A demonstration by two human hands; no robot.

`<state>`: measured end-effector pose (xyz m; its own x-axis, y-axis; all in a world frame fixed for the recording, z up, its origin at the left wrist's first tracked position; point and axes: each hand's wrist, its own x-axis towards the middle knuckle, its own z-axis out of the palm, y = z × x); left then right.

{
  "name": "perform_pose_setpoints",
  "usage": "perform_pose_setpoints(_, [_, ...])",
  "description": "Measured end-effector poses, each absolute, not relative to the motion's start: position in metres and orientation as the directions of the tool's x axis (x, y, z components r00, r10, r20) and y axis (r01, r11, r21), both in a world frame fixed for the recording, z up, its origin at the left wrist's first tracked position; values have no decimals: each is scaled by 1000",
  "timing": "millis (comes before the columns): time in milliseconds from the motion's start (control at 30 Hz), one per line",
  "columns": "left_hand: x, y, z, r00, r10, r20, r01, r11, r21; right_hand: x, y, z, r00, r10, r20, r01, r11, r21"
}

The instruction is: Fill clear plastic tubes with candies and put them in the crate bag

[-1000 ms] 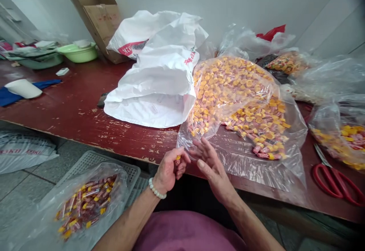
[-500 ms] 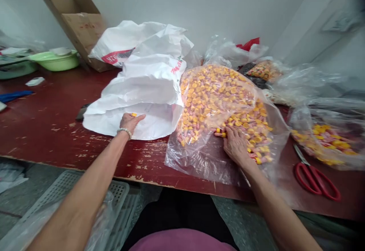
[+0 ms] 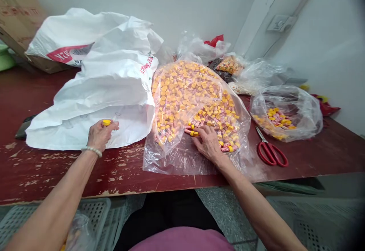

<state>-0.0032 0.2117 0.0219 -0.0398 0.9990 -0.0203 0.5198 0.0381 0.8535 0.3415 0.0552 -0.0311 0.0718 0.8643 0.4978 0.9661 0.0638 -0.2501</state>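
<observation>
here, a yellow cap (image 3: 106, 122) is gripped by the left hand (image 3: 99, 136); tubes (image 3: 194, 133) are touched by the right hand (image 3: 209, 144), grip indiscernible.

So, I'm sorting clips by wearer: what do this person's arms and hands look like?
Both forearms are bare, with no sleeves in view. A pale beaded bracelet sits at the wrist of the left hand; the right hand wears nothing that shows. Neither has a glove.
</observation>
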Motion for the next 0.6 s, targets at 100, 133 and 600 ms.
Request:
perform_pose_setpoints(100, [10,158,30,125,989,-78,243,46,969,332,67,-35,57,907,418,983,22,-180])
perform_pose_setpoints(133, [16,138,32,187,978,-94,165,63,984,331,71,-36,65,914,400,984,8,-177])
perform_pose_setpoints(600, [56,42,33,533,836,-129,290,-37,956,247,-11,41,-212,846,490,603,508,-616])
